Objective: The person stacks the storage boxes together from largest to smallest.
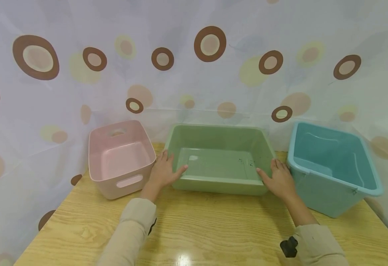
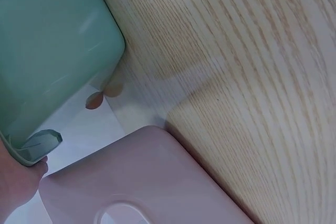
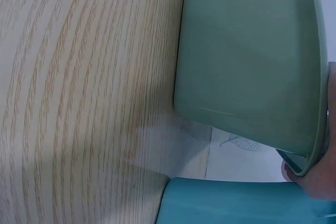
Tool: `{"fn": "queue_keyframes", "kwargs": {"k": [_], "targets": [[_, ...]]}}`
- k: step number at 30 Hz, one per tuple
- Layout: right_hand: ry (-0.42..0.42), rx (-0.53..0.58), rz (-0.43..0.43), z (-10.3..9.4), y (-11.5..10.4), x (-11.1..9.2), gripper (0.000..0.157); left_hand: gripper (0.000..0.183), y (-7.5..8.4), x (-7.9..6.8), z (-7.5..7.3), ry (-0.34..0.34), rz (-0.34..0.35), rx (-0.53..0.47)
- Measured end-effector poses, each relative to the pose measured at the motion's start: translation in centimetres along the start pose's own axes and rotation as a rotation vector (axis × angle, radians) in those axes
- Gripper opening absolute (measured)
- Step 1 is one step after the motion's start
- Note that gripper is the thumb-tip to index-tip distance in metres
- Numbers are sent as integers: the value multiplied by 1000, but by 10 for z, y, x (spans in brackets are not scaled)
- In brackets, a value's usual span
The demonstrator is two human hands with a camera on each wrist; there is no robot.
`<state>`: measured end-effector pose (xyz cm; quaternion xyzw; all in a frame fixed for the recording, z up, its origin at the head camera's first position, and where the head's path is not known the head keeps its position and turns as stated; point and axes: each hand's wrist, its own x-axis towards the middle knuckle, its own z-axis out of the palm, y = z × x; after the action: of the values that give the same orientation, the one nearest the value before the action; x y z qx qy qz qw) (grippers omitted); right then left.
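A green rectangular plastic tub (image 1: 218, 181) sits on the table between a pink basket and a blue tub. My left hand (image 1: 163, 171) grips its left rim, the thumb over the inner side and the fingers outside. On the opposite rim, my right hand (image 1: 279, 180) holds on in the same way. The left wrist view has the tub's outer wall (image 2: 52, 35) and part of the left hand (image 2: 18, 179) at the rim's corner. In the right wrist view, fingertips of the right hand (image 3: 319, 177) show beneath the tub's rim corner. A few small dark marks dot the tub's floor.
Left of the green tub stands the pink basket (image 1: 105, 186) with cut-out handles, close to my left hand. The taller blue tub (image 1: 327, 195) is just beyond my right hand. Behind the wooden table (image 1: 194, 221) hangs a white sheet (image 1: 180, 22) with circle patterns.
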<state>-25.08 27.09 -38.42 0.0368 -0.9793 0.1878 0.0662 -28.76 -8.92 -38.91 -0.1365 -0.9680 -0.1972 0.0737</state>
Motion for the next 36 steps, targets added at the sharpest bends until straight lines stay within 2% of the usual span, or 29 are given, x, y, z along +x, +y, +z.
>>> {"fn": "queue_keyframes", "kwargs": {"k": [8, 21, 36], "targets": [[8, -4, -7, -2, -2, -2, 85, 79, 1, -1, -1, -11, 5, 19], [0, 4, -18, -1, -3, -5, 86, 78, -5, -2, 3, 20, 28, 32], [44, -5, -29, 1, -2, -9, 85, 79, -3, -6, 4, 15, 18, 10]]}}
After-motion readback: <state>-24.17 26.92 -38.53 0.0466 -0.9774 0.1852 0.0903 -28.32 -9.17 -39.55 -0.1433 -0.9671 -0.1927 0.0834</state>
